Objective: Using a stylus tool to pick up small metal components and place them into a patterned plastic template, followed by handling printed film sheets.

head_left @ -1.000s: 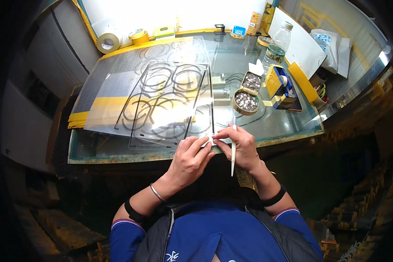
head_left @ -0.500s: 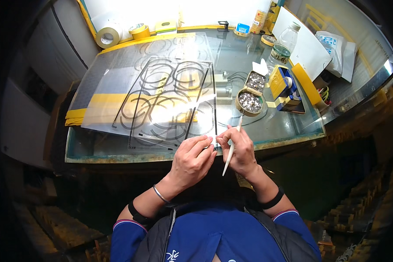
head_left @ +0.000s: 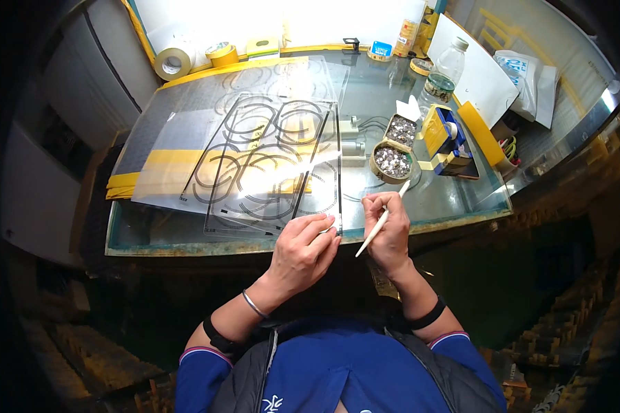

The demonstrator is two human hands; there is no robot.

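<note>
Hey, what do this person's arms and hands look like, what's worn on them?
The left hand and right hand wear no gloves. A silver bangle circles the left wrist; each forearm has a black band. Short blue sleeves end in red-and-white trim, beneath a dark quilted vest.

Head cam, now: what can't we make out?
All head view:
- Clear sheet's part beneath the left hand: that hand covers it.
- Whether the right hand pinches anything besides the white tool: fingertips hide it.
- Individual pieces in the round container: too small.
- Markings within the sheet's bright patch: glare.
</note>
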